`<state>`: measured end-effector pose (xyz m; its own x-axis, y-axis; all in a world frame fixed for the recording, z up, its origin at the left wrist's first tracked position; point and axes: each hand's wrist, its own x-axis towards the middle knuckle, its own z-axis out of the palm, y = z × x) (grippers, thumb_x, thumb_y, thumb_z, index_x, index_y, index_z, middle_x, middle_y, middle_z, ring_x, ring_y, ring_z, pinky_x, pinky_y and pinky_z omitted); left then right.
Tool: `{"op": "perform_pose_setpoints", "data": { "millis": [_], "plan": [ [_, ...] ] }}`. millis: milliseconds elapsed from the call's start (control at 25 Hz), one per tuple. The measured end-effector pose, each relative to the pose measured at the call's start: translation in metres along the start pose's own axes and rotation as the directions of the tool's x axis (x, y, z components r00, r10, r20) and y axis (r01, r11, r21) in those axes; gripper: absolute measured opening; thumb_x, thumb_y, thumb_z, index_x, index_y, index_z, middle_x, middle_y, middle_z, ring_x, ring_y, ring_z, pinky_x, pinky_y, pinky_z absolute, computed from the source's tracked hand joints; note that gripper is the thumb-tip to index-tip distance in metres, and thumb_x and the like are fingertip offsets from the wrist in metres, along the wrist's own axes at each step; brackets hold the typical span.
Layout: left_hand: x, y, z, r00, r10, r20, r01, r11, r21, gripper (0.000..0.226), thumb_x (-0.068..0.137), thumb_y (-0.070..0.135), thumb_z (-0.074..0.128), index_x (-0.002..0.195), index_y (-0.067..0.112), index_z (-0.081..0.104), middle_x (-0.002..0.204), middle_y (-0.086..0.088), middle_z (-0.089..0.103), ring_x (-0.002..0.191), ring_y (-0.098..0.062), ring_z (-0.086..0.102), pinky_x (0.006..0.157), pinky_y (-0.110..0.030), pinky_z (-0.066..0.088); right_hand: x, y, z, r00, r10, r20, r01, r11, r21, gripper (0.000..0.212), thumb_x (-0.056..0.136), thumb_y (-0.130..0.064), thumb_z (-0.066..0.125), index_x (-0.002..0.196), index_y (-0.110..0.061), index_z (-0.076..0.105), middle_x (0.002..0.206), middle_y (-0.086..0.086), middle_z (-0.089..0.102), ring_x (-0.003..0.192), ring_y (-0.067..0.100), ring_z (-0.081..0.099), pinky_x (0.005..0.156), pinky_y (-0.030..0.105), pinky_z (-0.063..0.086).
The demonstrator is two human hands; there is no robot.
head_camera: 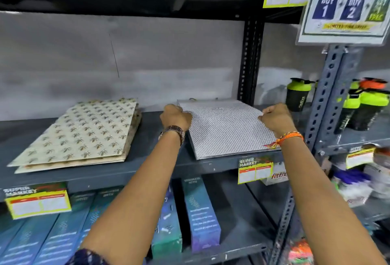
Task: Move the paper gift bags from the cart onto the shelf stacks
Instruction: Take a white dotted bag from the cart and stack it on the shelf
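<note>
A flat white gift bag with fine black dots (225, 127) lies on the grey shelf (147, 169), right of centre. My left hand (175, 117) grips its left edge and my right hand (276, 118) grips its right edge, both fists closed on the paper. To the left on the same shelf rests a stack of cream gift bags with a gold leaf print (84, 133), flat and untouched. The cart is out of view.
A perforated dark upright (250, 60) stands just behind the dotted bag. Green-and-black shaker bottles (297, 93) fill the neighbouring bay at the right. Teal boxes (200, 214) stand on the shelf below. Price tags (255, 169) hang on the shelf edge.
</note>
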<state>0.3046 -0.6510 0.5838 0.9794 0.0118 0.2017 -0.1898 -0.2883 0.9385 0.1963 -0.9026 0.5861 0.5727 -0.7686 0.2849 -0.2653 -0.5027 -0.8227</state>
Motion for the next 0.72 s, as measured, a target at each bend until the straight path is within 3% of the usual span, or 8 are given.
{"op": "perform_pose_setpoints", "data": {
  "millis": [80, 200, 280, 400, 480, 560, 680, 720],
  "plan": [
    [0.000, 0.001, 0.004, 1.000, -0.011, 0.015, 0.010, 0.998, 0.058, 0.021, 0.080, 0.002, 0.056, 0.064, 0.015, 0.058, 0.064, 0.004, 0.052, 0.066, -0.013, 0.053, 0.068, -0.011, 0.042, 0.003, 0.001, 0.004, 1.000, -0.008, 0.024, 0.009, 0.998, -0.057, 0.018, 0.080, 0.002, 0.063, 0.072, -0.011, 0.053, 0.074, 0.007, 0.049, 0.075, 0.016, 0.049, 0.069, 0.033, 0.050],
    [-0.001, 0.003, 0.009, 0.999, -0.002, 0.053, -0.006, 0.990, 0.140, 0.026, 0.082, 0.001, 0.054, 0.063, 0.016, 0.049, 0.060, 0.006, 0.044, 0.057, -0.009, 0.044, 0.065, -0.013, 0.041, 0.009, 0.006, 0.008, 0.998, -0.017, 0.063, 0.026, 0.990, -0.142, 0.024, 0.080, 0.001, 0.060, 0.065, -0.010, 0.046, 0.066, 0.010, 0.048, 0.073, 0.021, 0.051, 0.068, 0.032, 0.043],
    [-0.002, 0.002, 0.009, 0.997, 0.005, 0.077, -0.019, 0.983, 0.182, 0.028, 0.082, 0.001, 0.051, 0.059, 0.014, 0.043, 0.059, 0.003, 0.045, 0.056, -0.011, 0.045, 0.055, -0.013, 0.039, 0.010, 0.008, 0.010, 0.995, -0.016, 0.096, 0.034, 0.980, -0.194, 0.021, 0.081, -0.001, 0.059, 0.072, -0.010, 0.042, 0.073, 0.013, 0.045, 0.079, 0.022, 0.047, 0.070, 0.030, 0.039],
    [-0.005, 0.001, 0.005, 0.995, 0.014, 0.097, -0.032, 0.981, 0.191, 0.024, 0.081, 0.001, 0.049, 0.060, 0.011, 0.043, 0.062, -0.001, 0.048, 0.055, -0.014, 0.045, 0.047, -0.014, 0.035, 0.006, 0.007, 0.010, 0.993, -0.037, 0.110, 0.067, 0.957, -0.283, 0.012, 0.082, -0.006, 0.057, 0.084, -0.007, 0.046, 0.086, 0.015, 0.049, 0.084, 0.025, 0.055, 0.075, 0.031, 0.046],
    [-0.010, 0.000, 0.001, 0.993, 0.034, 0.114, -0.055, 0.981, 0.187, 0.013, 0.079, 0.002, 0.049, 0.068, 0.010, 0.050, 0.070, -0.005, 0.050, 0.062, -0.018, 0.049, 0.052, -0.017, 0.039, -0.002, -0.001, 0.006, 0.990, -0.046, 0.134, 0.087, 0.944, -0.319, 0.007, 0.087, -0.012, 0.056, 0.089, -0.006, 0.053, 0.093, 0.019, 0.056, 0.093, 0.032, 0.062, 0.083, 0.035, 0.050],
    [-0.017, -0.001, -0.007, 0.988, 0.102, 0.117, -0.122, 0.978, 0.171, 0.010, 0.078, 0.004, 0.049, 0.078, 0.010, 0.057, 0.080, -0.004, 0.056, 0.075, -0.018, 0.055, 0.065, -0.022, 0.045, -0.012, -0.016, 0.003, 0.985, -0.077, 0.157, 0.126, 0.934, -0.333, 0.020, 0.094, -0.022, 0.051, 0.093, -0.004, 0.057, 0.104, 0.025, 0.062, 0.105, 0.042, 0.062, 0.092, 0.041, 0.050],
    [-0.031, 0.000, -0.030, 0.962, 0.256, 0.090, -0.266, 0.955, 0.129, 0.024, 0.078, 0.012, 0.057, 0.100, 0.016, 0.067, 0.100, -0.002, 0.071, 0.092, -0.020, 0.066, 0.088, -0.022, 0.050, -0.035, -0.047, 0.006, 0.975, -0.189, 0.114, 0.219, 0.894, -0.391, 0.034, 0.098, -0.030, 0.045, 0.104, 0.000, 0.060, 0.120, 0.031, 0.061, 0.116, 0.048, 0.054, 0.101, 0.052, 0.046],
    [-0.038, -0.002, -0.043, 0.951, 0.301, 0.075, -0.309, 0.942, 0.134, 0.033, 0.079, 0.016, 0.061, 0.111, 0.018, 0.069, 0.101, 0.001, 0.073, 0.093, -0.015, 0.069, 0.089, -0.019, 0.051, -0.047, -0.059, 0.010, 0.966, -0.236, 0.109, 0.260, 0.883, -0.390, 0.034, 0.098, -0.029, 0.045, 0.107, -0.001, 0.061, 0.121, 0.030, 0.061, 0.117, 0.049, 0.053, 0.101, 0.053, 0.045]
  ]
}}
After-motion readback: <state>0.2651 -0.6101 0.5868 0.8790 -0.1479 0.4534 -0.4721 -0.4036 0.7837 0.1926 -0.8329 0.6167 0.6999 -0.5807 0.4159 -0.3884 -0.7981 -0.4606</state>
